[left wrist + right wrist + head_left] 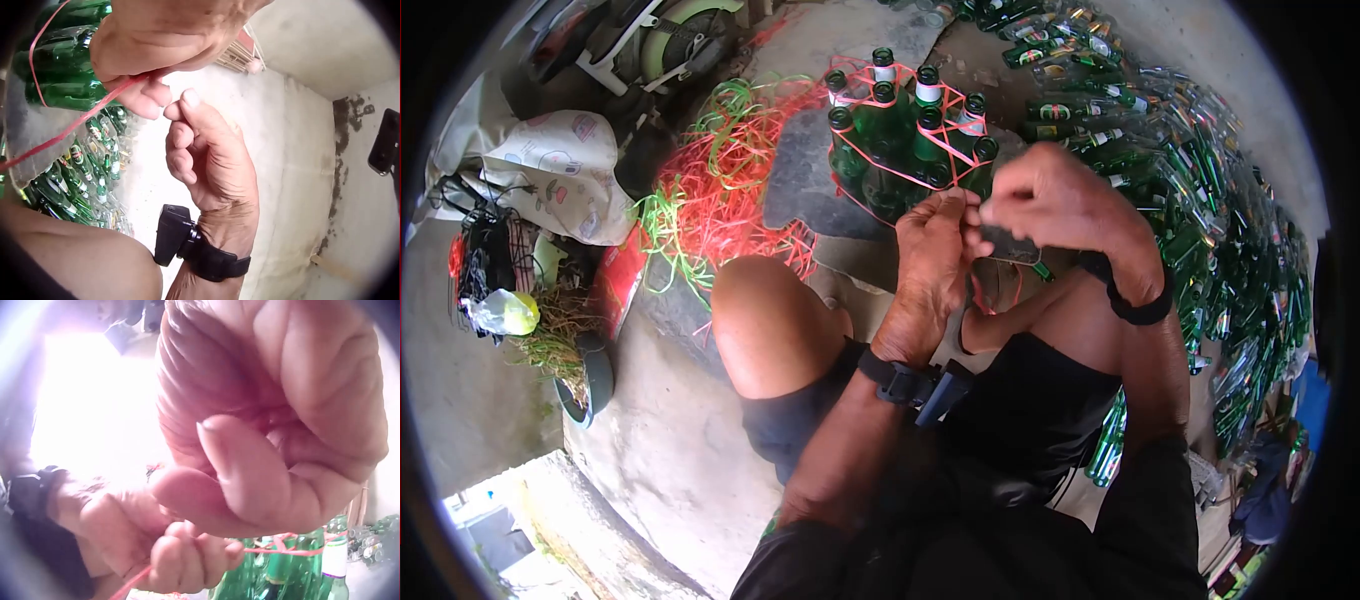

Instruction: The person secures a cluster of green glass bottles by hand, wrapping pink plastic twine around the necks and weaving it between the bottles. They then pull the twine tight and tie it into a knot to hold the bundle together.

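Note:
A bundle of several upright green glass bottles (883, 140) stands in front of me, with pink plastic strips (870, 165) looped around the necks and bodies. At the bundle's near side, my left hand (935, 250) pinches a pink strip (81, 122) between thumb and fingers; its loose length trails away below that hand. My right hand (1065, 200) is just to the right, blurred in the head view, with fingers curled and thumb meeting forefinger. Its fingertips (181, 109) are close beside the left fingers. No strip shows between them.
Beneath the bundle lies a dark flat board (800, 180). A tangled heap of red and green strips (735, 180) lies to the left. A large pile of bottles (1190, 180) fills the right side. A pot with dry grass (585, 375) and a white printed sack (560, 170) stand at far left.

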Motion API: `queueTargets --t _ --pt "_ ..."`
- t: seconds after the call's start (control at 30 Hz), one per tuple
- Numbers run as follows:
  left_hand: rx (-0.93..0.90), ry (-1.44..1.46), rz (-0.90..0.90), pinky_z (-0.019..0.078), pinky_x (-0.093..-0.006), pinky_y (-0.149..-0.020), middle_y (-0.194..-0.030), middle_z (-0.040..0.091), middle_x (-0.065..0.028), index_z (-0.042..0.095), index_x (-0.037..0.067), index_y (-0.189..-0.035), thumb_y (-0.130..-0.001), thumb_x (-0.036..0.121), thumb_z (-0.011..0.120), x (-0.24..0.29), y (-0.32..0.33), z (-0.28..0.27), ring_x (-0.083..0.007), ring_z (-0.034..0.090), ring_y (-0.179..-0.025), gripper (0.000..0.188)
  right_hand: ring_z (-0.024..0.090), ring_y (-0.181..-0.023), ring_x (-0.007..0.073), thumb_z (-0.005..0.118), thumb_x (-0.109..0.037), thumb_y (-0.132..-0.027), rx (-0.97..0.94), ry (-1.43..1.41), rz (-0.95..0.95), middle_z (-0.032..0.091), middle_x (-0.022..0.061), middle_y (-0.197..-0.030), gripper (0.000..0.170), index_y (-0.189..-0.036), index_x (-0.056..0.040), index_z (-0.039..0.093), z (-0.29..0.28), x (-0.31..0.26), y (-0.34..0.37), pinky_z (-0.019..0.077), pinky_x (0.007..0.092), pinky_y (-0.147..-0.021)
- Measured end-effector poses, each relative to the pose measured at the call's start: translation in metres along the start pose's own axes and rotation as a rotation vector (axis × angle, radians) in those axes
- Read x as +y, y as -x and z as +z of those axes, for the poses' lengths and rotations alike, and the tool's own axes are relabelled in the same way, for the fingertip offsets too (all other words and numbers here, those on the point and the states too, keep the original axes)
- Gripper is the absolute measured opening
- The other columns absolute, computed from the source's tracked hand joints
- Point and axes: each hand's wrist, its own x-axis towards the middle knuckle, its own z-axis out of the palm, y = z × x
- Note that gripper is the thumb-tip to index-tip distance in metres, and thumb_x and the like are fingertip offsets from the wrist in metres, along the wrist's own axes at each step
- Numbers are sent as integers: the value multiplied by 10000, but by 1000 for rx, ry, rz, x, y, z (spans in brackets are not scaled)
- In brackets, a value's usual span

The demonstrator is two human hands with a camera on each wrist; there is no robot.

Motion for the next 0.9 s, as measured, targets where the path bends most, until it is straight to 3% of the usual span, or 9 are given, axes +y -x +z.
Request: queueTargets --t 0.03,0.13,0.23,0.27,0.3,0.4,0.6,0.8,0.9 --pt "-25 -61 -14 415 -277 -550 -803 623 35 717 53 -964 -1001 177 662 4 -1 -5 -79 542 -649 141 622 -547 246 739 -92 -834 269 221 -273 616 164 -618 144 -738 -3 679 2 16 -11 468 386 -531" --pt "48 -206 15 283 -272 -490 -705 532 55 728 48 -955 -993 173 639 7 3 1 -48 401 -571 158 686 -750 332 740 -40 -826 551 265 -395 667 150 -852 121 -946 -25 733 -1 35 -30 537 425 -675" --pt "51 -457 215 350 -288 -495 -664 545 40 729 23 -890 -979 192 650 2 -9 -8 -85 466 -558 207 679 -813 220 721 63 -862 452 257 -532 636 129 -1032 209 -1068 39 698 7 49 -47 539 376 -712" --pt "41 -669 433 399 -321 -507 -644 573 -6 719 5 -864 -972 185 647 2 -10 -10 -128 517 -550 221 679 -813 220 721 63 -862 454 253 -528 636 129 -1032 209 -1068 39 698 10 54 -51 539 376 -712" --pt "28 -878 656 448 -353 -520 -624 600 -52 709 -12 -837 -964 178 645 7 -10 -9 -172 568 -543 237 690 -853 268 705 77 -854 462 296 -563 643 139 -1031 217 -1068 38 702 12 55 -53 547 394 -748" --pt "1 -1257 827 516 -416 -581 -673 645 -194 692 -27 -826 -933 107 641 27 -8 -12 -298 652 -572 178 691 -936 366 684 104 -828 470 308 -533 662 158 -1045 248 -1064 31 710 15 56 -54 551 423 -823" --pt "-158 -1430 1011 509 -445 -584 -699 618 -254 651 -32 -766 -871 17 666 54 -18 -9 -402 655 -610 117 695 -990 410 719 43 -812 474 283 -513 694 191 -991 191 -990 -18 753 11 59 -60 555 481 -840" --pt "-292 -1557 970 481 -410 -549 -653 573 -233 643 -40 -752 -846 17 667 84 -33 0 -257 534 -516 113 701 -1033 406 732 4 -831 447 267 -462 718 179 -1040 186 -1007 -43 770 14 64 -64 563 471 -917" --pt "-326 -1590 947 487 -405 -554 -649 578 -219 658 -26 -763 -843 44 683 92 -37 5 -272 542 -516 109 691 -927 393 712 83 -801 516 285 -545 660 171 -983 234 -1017 2 747 19 68 -65 543 474 -800"
